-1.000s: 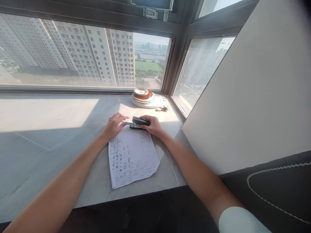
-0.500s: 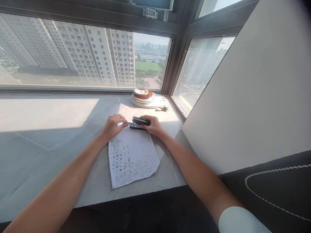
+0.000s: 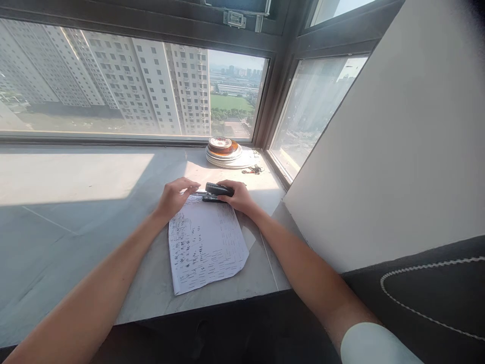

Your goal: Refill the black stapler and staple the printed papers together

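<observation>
A black stapler lies above the top edge of a sheet of paper, its upper arm raised from its base. My right hand is wrapped round its right end. Just left of the stapler, my left hand has thumb and fingers pinched together near a thin metallic part; what sits between the fingertips is too small to make out. The white paper, covered with handwriting and short strokes, lies on the grey stone sill below both hands.
Stacked plates stand in the window corner, with a small bunch of keys or trinkets in front. A white wall slopes along the right. The sill's front edge runs below the paper, and a beaded cord hangs at lower right.
My left hand's fingers have lifted slightly and shifted at the stapler's left end. My right hand stays on the stapler, and the paper lies as before.
</observation>
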`<state>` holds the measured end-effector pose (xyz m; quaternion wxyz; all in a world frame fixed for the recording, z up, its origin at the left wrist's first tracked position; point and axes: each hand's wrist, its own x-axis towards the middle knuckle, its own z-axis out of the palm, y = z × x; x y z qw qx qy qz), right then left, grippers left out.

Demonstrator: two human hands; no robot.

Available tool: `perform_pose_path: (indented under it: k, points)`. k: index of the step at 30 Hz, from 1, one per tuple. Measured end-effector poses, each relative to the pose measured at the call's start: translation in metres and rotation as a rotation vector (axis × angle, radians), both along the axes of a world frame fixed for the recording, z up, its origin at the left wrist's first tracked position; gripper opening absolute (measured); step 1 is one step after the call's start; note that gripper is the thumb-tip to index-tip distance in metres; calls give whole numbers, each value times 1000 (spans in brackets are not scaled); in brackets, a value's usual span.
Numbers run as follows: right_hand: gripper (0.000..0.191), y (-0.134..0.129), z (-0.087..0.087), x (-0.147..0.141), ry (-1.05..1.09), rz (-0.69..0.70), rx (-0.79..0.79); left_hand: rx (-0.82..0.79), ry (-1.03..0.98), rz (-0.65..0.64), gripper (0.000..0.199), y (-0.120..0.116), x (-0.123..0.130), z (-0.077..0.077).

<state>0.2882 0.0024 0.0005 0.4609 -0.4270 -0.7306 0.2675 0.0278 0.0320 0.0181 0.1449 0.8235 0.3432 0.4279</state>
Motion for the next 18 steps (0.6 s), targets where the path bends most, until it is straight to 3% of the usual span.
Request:
perform_pose_path:
  k: [13, 18]
  points:
    - [36, 1, -1, 0, 8, 15, 15, 16, 43, 26, 27, 3, -2, -4]
    - [36, 1, -1, 0, 7, 8, 16, 44, 168, -29, 26, 8, -2, -7]
